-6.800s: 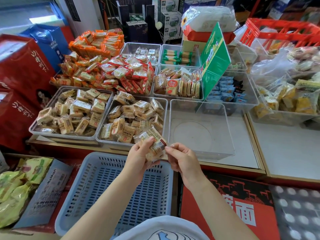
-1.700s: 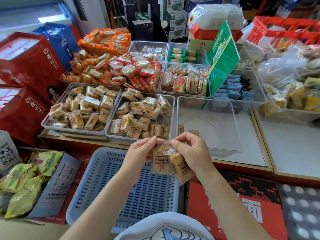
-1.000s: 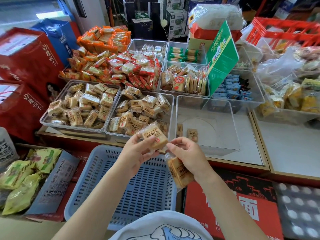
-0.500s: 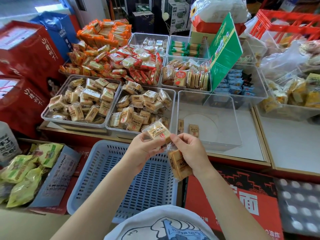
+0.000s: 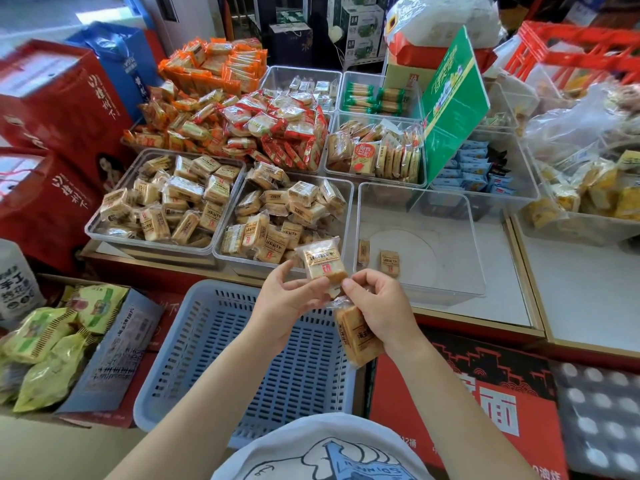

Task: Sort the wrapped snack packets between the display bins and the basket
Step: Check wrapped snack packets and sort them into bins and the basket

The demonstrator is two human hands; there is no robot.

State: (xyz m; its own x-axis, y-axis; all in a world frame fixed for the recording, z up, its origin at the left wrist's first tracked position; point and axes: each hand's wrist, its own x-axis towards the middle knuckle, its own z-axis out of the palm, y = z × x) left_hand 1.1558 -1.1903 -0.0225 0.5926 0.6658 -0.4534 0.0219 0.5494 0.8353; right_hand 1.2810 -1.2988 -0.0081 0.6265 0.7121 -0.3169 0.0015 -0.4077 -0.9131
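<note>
At far left, green snack bags [image 5: 45,344] lie beside a blue basket [image 5: 194,368] that sits below the counter [image 5: 588,299] edge. Above it, two clear bins [image 5: 104,233] [image 5: 221,254] on the counter are heaped with tan wrapped packets. The left hand [image 5: 285,299] has its grip closed on one tan packet [image 5: 323,263], pinched upright by its lower edge over the basket's far rim. Touching it, the right hand [image 5: 379,306] also pinches that wrapper, and its grip holds a second packet [image 5: 356,336] against the palm. Further right, a nearly bare clear bin [image 5: 478,265] holds two packets [image 5: 389,263], with a green sign [image 5: 453,102] behind.
</note>
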